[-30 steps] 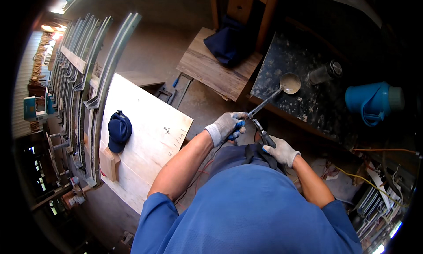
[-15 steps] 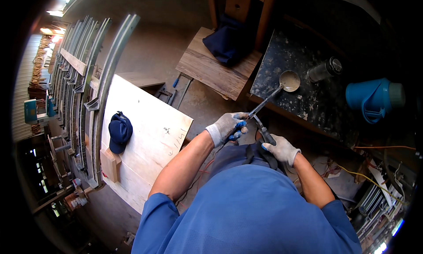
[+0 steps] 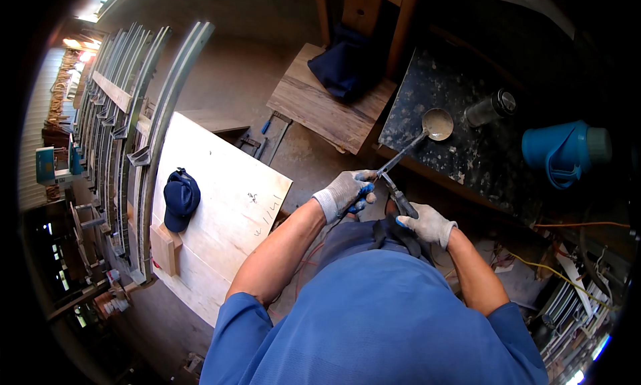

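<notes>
My left hand (image 3: 345, 193), in a whitish glove with blue on the fingers, is closed round the near end of a narrow dark metal bar (image 3: 398, 155). The bar slants up to a small round bowl (image 3: 438, 124) on the black table; I cannot tell whether the two are joined. In a similar glove, my right hand (image 3: 429, 225) grips a black-handled tool (image 3: 402, 201). Its thin metal end meets the bar beside my left fingers. The tool's exact kind is unclear. Both hands are in front of my waist.
The stained black table (image 3: 417, 85) also bears a clear jar (image 3: 491, 107) and a blue jug (image 3: 564, 151). A wooden seat (image 3: 327, 105) holds dark cloth (image 3: 340, 61). At left, a dark blue cap (image 3: 181, 199) lies on a pale board (image 3: 230, 185) beside metal rails (image 3: 175, 85). Cables (image 3: 581, 224) run at right.
Both hands keep their grips, with the bar and tool in nearly the same place. The view has shifted very slightly.
</notes>
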Motion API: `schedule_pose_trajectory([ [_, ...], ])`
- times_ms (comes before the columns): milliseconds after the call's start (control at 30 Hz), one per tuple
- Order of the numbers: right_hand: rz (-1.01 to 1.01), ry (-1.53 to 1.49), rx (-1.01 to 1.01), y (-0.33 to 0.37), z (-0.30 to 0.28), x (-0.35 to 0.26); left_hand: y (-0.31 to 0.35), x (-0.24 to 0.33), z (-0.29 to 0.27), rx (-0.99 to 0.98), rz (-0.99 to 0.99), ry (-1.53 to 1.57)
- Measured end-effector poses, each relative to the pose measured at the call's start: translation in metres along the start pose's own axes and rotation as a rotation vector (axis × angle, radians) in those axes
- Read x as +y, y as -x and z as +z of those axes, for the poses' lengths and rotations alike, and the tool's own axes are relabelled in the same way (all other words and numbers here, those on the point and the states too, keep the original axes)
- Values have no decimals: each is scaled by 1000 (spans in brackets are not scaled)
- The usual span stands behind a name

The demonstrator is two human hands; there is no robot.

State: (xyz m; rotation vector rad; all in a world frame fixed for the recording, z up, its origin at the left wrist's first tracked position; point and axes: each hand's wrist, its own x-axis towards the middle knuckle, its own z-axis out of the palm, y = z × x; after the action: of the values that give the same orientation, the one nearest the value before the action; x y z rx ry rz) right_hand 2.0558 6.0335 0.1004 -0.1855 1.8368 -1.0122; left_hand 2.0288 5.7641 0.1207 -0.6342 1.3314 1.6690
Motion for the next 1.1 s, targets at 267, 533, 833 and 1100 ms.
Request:
schedule_pose_trajectory([
  [267, -46, 229, 183, 2, 1, -6, -5, -2, -4, 28, 45, -158],
  [533, 81, 79, 36, 2, -9, -17, -1, 2, -2, 39, 40, -173],
  [833, 1, 286, 144, 1, -7, -14, 0, 4, 2, 88, 64, -336],
  [1100, 126, 117, -12, 1, -8, -28, 9, 11, 12, 122, 60, -325],
])
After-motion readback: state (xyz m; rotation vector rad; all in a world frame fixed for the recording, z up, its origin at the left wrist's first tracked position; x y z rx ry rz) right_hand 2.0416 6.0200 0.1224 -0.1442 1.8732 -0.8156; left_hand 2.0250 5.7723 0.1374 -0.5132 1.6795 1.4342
